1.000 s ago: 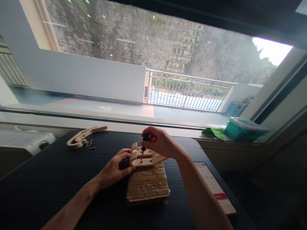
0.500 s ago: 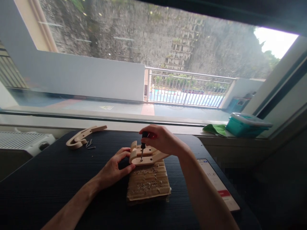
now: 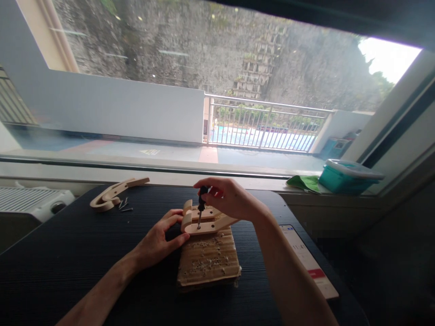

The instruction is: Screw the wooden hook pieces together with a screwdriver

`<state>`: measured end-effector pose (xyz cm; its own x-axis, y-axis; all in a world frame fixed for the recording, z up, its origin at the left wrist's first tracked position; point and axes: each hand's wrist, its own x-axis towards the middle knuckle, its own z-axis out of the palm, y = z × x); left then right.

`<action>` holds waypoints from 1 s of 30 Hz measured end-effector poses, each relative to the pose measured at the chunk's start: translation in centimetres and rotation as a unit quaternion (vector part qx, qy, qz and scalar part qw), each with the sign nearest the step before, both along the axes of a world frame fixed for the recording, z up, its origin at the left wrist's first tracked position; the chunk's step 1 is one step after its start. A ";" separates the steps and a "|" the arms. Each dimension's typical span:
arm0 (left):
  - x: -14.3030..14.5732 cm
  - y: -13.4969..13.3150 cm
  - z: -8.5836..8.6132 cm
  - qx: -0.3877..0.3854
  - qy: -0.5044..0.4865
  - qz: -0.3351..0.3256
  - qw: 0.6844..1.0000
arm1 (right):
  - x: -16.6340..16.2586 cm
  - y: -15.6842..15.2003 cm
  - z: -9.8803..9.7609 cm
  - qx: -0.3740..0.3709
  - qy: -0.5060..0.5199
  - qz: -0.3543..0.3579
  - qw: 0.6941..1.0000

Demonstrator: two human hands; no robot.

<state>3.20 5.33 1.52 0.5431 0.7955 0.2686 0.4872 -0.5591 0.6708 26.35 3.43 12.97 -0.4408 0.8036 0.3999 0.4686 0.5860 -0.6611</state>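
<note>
My right hand (image 3: 228, 195) grips a screwdriver (image 3: 203, 199) by its black handle. It stands nearly upright, its tip at a hole in the nearer pale wooden hook (image 3: 205, 228). A second wooden hook (image 3: 205, 213) lies alongside, just beyond. Both rest on a thick corrugated cardboard pad (image 3: 210, 265) pitted with many small holes. The curved ends of the hooks are held by my left hand (image 3: 166, 235), thumb on the near side and fingers on the far side. The palm side of my right hand is partly hidden.
More wooden hooks (image 3: 103, 199) and several loose screws (image 3: 125, 206) lie at the back left of the dark table (image 3: 84, 253). A phone (image 3: 312, 265) lies by the right edge. On the sill are a green cloth (image 3: 303, 183) and a teal box (image 3: 346, 178). A radiator (image 3: 34, 199) stands left.
The view has shifted very slightly. The screwdriver handle tilts a little more to the right, and my right-hand fingers have shifted around it. My left hand keeps its hold.
</note>
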 end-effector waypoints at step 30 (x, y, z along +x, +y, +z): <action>0.1 0.0 0.3 0.013 0.002 0.000 1.000 | -0.2 0.1 -0.2 0.013 0.008 -0.035 0.999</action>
